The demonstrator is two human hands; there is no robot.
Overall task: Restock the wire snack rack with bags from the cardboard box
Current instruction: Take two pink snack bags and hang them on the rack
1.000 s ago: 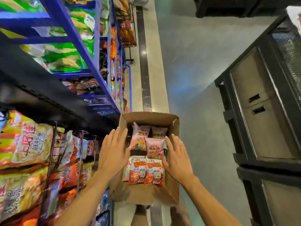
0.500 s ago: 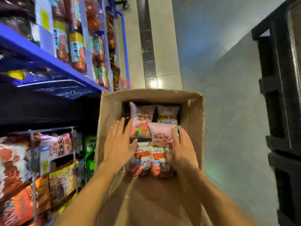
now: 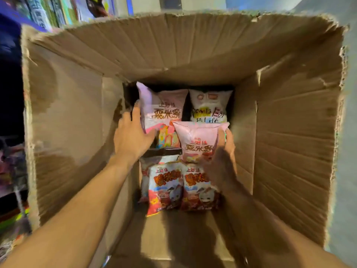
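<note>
An open cardboard box fills the view, and both my arms reach down into it. My left hand lies against the left side of a tall pink snack bag, fingers along its edge. My right hand wraps the right side of a smaller pink bag lying on top. A white bag stands at the back right. Two red and white bags lie side by side at the near end. The wire snack rack shows only as a blurred strip at the left edge.
Blue store shelves with packaged goods run along the top left behind the box. Pale floor shows to the right of the box. The near half of the box bottom is bare cardboard.
The camera has dropped much closer to the box, which now fills the view. Both hands went from the box's top down to the pink bags, one hand on each.
</note>
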